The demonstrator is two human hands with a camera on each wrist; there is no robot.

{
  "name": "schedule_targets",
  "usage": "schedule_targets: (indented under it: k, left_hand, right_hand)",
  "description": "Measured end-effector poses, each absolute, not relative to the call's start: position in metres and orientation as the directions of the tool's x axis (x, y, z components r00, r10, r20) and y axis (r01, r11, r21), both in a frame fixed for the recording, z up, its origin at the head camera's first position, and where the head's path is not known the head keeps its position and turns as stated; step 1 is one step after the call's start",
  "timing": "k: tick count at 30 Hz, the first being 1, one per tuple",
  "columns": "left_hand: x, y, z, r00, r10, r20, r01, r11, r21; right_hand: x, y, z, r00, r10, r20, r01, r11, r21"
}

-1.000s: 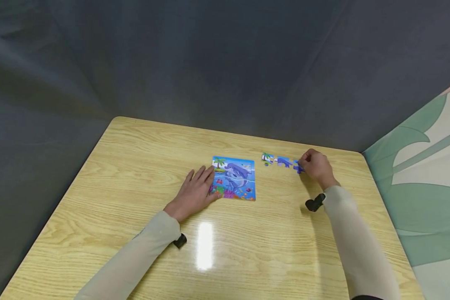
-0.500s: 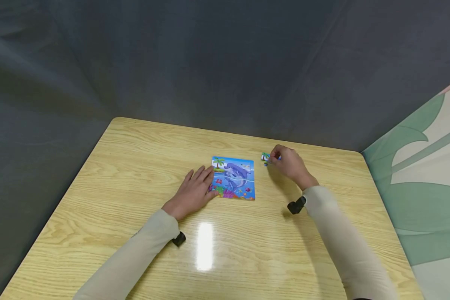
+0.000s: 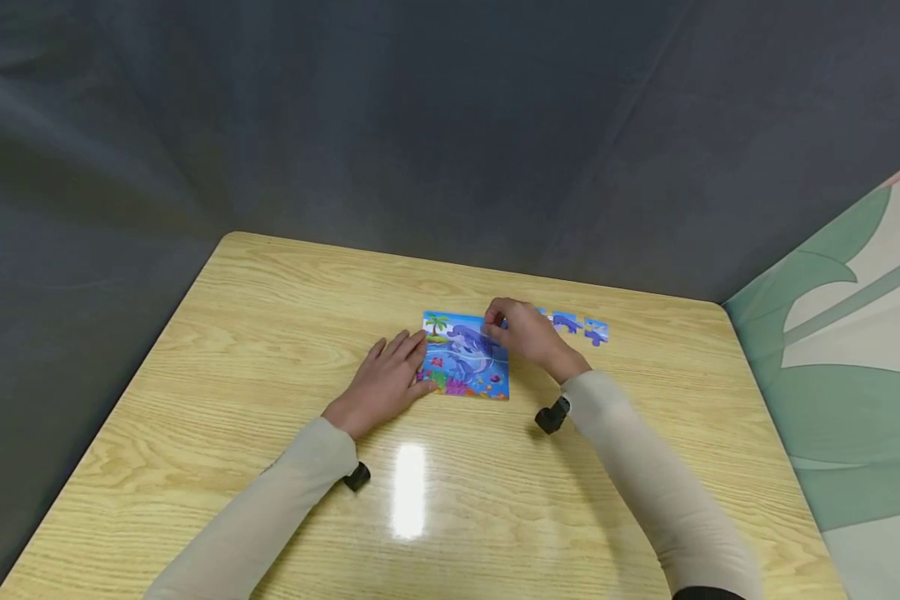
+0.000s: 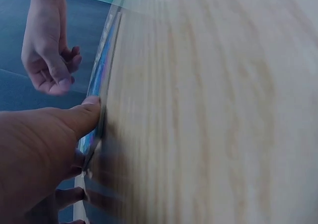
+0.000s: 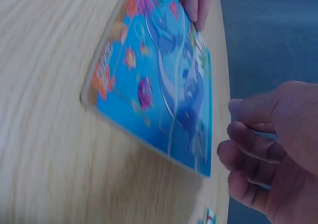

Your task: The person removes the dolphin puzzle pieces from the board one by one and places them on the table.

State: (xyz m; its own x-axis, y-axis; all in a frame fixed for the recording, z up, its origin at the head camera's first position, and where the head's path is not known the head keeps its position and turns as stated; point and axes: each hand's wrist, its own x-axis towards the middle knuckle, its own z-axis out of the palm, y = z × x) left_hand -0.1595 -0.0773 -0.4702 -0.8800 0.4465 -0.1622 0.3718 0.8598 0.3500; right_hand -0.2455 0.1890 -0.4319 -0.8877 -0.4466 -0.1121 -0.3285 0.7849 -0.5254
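Observation:
A square dolphin jigsaw puzzle (image 3: pixel 465 367) lies on the wooden table, showing a palm tree, sea and coral. My left hand (image 3: pixel 386 379) rests at its left side, fingers spread; the thumb (image 4: pixel 89 115) touches the lower edge. Over the puzzle's upper right corner hovers my right hand (image 3: pixel 521 333), its fingers loosely curled. No piece shows between the right fingertips (image 5: pixel 238 132) in the right wrist view. Right of the puzzle lie loose jigsaw pieces: a dolphin piece (image 3: pixel 566 322), a blue piece (image 3: pixel 597 331), and another piece (image 3: pixel 542 312) partly hidden behind the right hand.
The wooden table (image 3: pixel 270 333) ends at a dark curtain (image 3: pixel 435 133) along the back. A wall panel (image 3: pixel 862 358) with green leaf shapes stands at the right. A bright light reflection lies on the tabletop in front of the puzzle.
My right hand has moved left from the rightmost loose piece, past the other pieces, to the puzzle's upper right corner. The rightmost piece is uncovered. My left hand stays in place.

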Motion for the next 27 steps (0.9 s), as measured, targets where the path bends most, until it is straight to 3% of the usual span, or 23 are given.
schedule_targets:
  k: [13,27]
  left_hand:
    - [-0.159,-0.08,-0.473,-0.884,0.451,-0.124,0.378,0.844,0.382]
    - [-0.16,-0.079,-0.471,-0.883,0.446,-0.147,0.365,0.848,0.383]
  right_hand:
    - [-0.241,0.149,-0.433,-0.791,-0.56,-0.247,-0.406,0.782,-0.473]
    - [-0.239,0.133,-0.431,-0.767,-0.543,-0.341,-0.351,0.8,-0.486]
